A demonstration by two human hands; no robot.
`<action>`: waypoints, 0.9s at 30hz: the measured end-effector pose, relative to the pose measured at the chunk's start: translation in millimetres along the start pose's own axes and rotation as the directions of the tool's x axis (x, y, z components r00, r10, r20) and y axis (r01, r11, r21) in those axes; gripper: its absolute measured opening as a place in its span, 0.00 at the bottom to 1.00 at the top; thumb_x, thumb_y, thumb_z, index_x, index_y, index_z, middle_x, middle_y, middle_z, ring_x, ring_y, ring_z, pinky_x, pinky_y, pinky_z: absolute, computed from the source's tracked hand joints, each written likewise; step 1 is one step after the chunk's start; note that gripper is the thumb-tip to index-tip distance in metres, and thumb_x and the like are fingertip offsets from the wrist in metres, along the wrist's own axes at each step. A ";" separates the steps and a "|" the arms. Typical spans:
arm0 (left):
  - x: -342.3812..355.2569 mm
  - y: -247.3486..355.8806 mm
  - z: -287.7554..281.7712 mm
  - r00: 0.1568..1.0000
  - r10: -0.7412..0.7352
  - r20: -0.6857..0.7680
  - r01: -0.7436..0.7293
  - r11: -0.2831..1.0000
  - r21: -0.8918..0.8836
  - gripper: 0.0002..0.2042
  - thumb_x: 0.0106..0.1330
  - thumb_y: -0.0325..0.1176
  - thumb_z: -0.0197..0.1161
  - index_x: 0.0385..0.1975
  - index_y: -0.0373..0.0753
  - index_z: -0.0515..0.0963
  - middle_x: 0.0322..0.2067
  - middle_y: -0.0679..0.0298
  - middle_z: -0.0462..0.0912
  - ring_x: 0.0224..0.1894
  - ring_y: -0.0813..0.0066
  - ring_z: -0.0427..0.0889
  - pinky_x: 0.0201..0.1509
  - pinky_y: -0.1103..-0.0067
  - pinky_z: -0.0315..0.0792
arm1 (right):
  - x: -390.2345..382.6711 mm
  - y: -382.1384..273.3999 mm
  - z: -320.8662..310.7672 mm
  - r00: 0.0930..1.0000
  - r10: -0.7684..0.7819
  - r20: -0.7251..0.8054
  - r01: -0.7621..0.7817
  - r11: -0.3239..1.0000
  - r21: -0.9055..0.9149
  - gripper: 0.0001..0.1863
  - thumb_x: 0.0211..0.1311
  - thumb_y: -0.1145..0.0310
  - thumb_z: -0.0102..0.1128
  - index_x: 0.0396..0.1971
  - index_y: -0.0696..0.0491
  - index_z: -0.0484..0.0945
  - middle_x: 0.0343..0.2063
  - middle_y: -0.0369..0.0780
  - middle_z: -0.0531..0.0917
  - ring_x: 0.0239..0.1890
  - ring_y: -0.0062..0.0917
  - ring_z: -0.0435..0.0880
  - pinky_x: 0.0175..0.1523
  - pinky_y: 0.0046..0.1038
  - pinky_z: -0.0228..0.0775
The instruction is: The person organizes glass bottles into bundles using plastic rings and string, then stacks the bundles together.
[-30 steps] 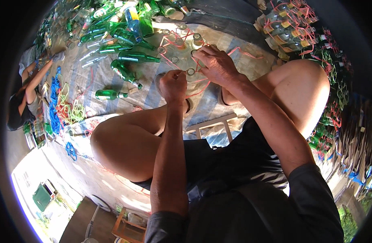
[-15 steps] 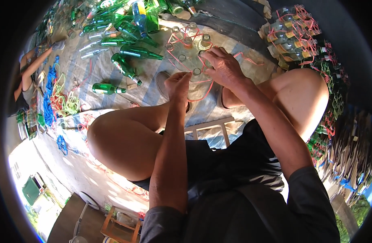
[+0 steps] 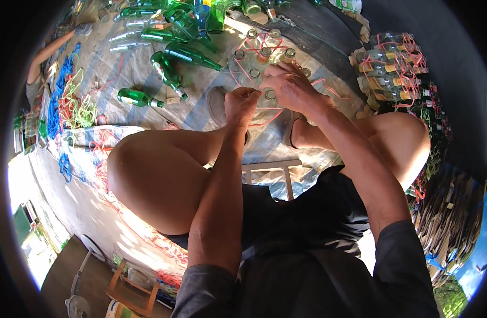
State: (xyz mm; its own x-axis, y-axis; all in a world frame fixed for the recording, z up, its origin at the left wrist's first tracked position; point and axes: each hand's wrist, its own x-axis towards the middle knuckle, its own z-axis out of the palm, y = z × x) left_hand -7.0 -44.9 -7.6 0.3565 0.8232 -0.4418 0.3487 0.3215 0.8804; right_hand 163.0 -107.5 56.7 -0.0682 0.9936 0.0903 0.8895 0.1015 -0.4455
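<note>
While the left hand (image 3: 241, 104) is closed in a pinch, seemingly on a pink strap (image 3: 268, 122), the right hand (image 3: 291, 87) curls half-open over the nearer bottle mouths; whether it grips anything, I cannot tell. The clear bottles (image 3: 264, 53) stand clustered just beyond, strap running among them. Uneven pulling could tip an outer one; slack could let the strap slip. Green bottles (image 3: 140, 98) lie leftward.

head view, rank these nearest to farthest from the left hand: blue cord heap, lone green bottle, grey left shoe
1. grey left shoe, just left of the left hand
2. lone green bottle, farther left, lying on its side
3. blue cord heap, farthest left
</note>
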 end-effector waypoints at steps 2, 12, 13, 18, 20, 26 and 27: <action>7.4 -15.0 0.1 1.000 0.003 -0.003 -0.003 0.999 -0.036 0.12 0.56 0.35 0.72 0.33 0.31 0.88 0.24 0.61 0.87 0.25 0.80 0.80 0.32 0.79 0.73 | 6.7 1.0 1.9 0.996 0.051 0.078 -0.056 0.996 0.067 0.19 0.48 0.82 0.58 0.37 0.45 0.89 0.44 0.35 0.82 0.52 0.35 0.77 0.59 0.37 0.67; 15.6 -19.5 14.3 0.998 0.050 -0.040 -0.054 0.993 -0.104 0.11 0.59 0.34 0.74 0.33 0.31 0.87 0.22 0.63 0.86 0.24 0.82 0.78 0.30 0.80 0.72 | 31.3 3.5 -17.2 0.840 0.195 0.506 -0.233 0.972 0.012 0.24 0.48 0.78 0.60 0.43 0.34 0.88 0.48 0.40 0.81 0.55 0.40 0.75 0.58 0.40 0.70; 17.4 -22.1 13.9 0.998 0.049 -0.041 -0.054 0.993 -0.107 0.11 0.59 0.34 0.74 0.33 0.31 0.87 0.22 0.63 0.86 0.24 0.82 0.78 0.30 0.80 0.72 | 33.1 3.3 -18.0 0.840 0.195 0.507 -0.232 0.973 0.010 0.24 0.48 0.78 0.60 0.43 0.34 0.88 0.48 0.40 0.81 0.55 0.40 0.75 0.58 0.40 0.70; 20.8 -27.5 15.0 0.993 0.111 -0.035 -0.114 0.989 -0.095 0.10 0.59 0.33 0.73 0.33 0.31 0.87 0.22 0.65 0.85 0.24 0.83 0.76 0.29 0.81 0.70 | 32.1 -0.2 -18.6 0.829 0.215 0.516 -0.179 0.977 -0.119 0.26 0.50 0.79 0.59 0.44 0.32 0.87 0.55 0.39 0.79 0.61 0.40 0.72 0.66 0.42 0.64; 23.0 -27.7 14.8 0.992 0.122 -0.031 -0.125 0.985 -0.118 0.10 0.59 0.32 0.74 0.32 0.31 0.87 0.22 0.66 0.84 0.23 0.84 0.75 0.28 0.81 0.69 | 33.6 -2.6 -21.6 0.831 0.206 0.517 -0.154 0.978 -0.143 0.25 0.51 0.78 0.59 0.45 0.33 0.87 0.58 0.39 0.78 0.62 0.40 0.72 0.67 0.42 0.62; 23.8 -29.3 24.3 0.983 0.185 0.012 -0.176 0.954 -0.243 0.11 0.58 0.33 0.77 0.30 0.30 0.86 0.21 0.68 0.83 0.24 0.85 0.72 0.28 0.81 0.67 | 23.0 6.6 -19.3 0.961 -0.038 0.276 0.093 0.978 -0.189 0.15 0.50 0.76 0.61 0.38 0.44 0.85 0.47 0.39 0.78 0.57 0.36 0.72 0.62 0.42 0.62; 22.7 -28.0 24.9 0.985 0.174 0.007 -0.168 0.958 -0.232 0.11 0.59 0.33 0.77 0.29 0.29 0.85 0.21 0.69 0.82 0.24 0.85 0.71 0.28 0.81 0.67 | 23.4 6.0 -20.5 0.962 -0.078 0.261 0.140 0.963 -0.229 0.14 0.50 0.76 0.62 0.37 0.45 0.85 0.47 0.39 0.77 0.57 0.35 0.72 0.61 0.42 0.62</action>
State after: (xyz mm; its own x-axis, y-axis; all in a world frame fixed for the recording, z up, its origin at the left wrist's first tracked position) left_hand 12.9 -46.8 -46.6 0.4174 0.8635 -0.2832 0.0733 0.2787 0.9576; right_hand 176.0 -84.6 74.4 -0.2526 0.9612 -0.1107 0.9508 0.2254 -0.2125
